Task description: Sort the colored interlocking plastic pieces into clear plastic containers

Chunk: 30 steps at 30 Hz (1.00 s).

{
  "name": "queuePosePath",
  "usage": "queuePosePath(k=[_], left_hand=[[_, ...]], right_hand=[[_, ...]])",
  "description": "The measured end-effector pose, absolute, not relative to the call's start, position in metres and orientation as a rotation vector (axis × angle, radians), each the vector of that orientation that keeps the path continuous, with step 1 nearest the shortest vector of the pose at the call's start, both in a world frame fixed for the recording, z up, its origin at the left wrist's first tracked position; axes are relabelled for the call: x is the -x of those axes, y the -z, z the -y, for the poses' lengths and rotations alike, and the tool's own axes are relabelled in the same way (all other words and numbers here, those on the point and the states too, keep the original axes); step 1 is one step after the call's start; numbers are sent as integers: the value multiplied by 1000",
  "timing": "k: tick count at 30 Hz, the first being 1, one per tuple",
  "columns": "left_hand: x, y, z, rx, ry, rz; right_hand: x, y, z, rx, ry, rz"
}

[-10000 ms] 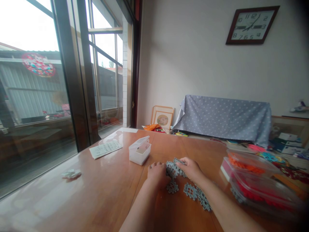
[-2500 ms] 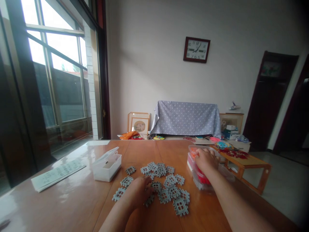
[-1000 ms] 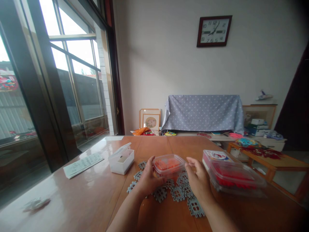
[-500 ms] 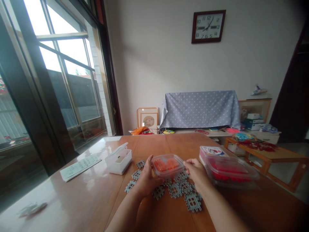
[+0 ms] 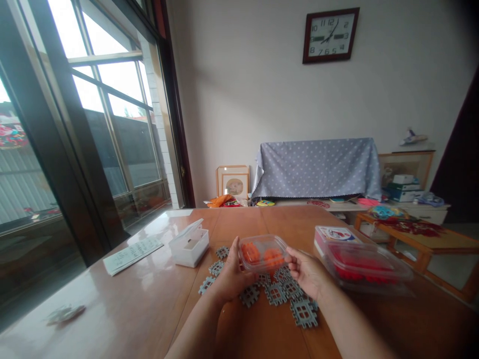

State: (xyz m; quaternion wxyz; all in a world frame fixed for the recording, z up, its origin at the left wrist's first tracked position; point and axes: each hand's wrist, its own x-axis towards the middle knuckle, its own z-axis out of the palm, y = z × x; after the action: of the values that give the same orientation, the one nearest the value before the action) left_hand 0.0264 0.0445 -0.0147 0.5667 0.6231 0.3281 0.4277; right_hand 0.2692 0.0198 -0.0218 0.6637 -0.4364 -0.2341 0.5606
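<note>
Between both hands is a clear plastic container with orange pieces inside, held above the table. My left hand grips its left side, thumb up along the wall and fingers beneath. With closed fingers, my right hand pinches the right edge. Below lie several grey notched building pieces with window-like holes, spread on the table and partly hidden by the hands and container.
A larger clear container with red contents is at the right, by a printed box. On the left are a white box with a raised lid, papers and a small plastic-looking packet. All rest on a wooden table.
The orange pieces have shifted apart into two groups inside the container. My right fingers have moved further round its right edge. The whole view has swung slightly left.
</note>
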Motion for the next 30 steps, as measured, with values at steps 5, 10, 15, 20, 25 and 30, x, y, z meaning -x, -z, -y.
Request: queuePosePath(k=[5, 10, 15, 20, 25, 30], left_hand=[[-24, 12, -41, -1308, -937, -672], [-23, 12, -42, -1285, -915, -663], [-25, 10, -42, -1285, -918, -698], [-25, 4, -38, -1267, -900, -717], [-23, 0, -38, -1222, -871, -694], [-21, 0, -39, -1214, -867, -725]], right_hand=[[-271, 20, -21, 1028, -1286, 497], [-272, 22, -22, 1032, -1296, 462], [-271, 23, -23, 1031, -1321, 445], [-269, 24, -23, 1028, -1325, 404], [-269, 26, -26, 1010, -1314, 383], [-271, 28, -29, 974, -1344, 379]])
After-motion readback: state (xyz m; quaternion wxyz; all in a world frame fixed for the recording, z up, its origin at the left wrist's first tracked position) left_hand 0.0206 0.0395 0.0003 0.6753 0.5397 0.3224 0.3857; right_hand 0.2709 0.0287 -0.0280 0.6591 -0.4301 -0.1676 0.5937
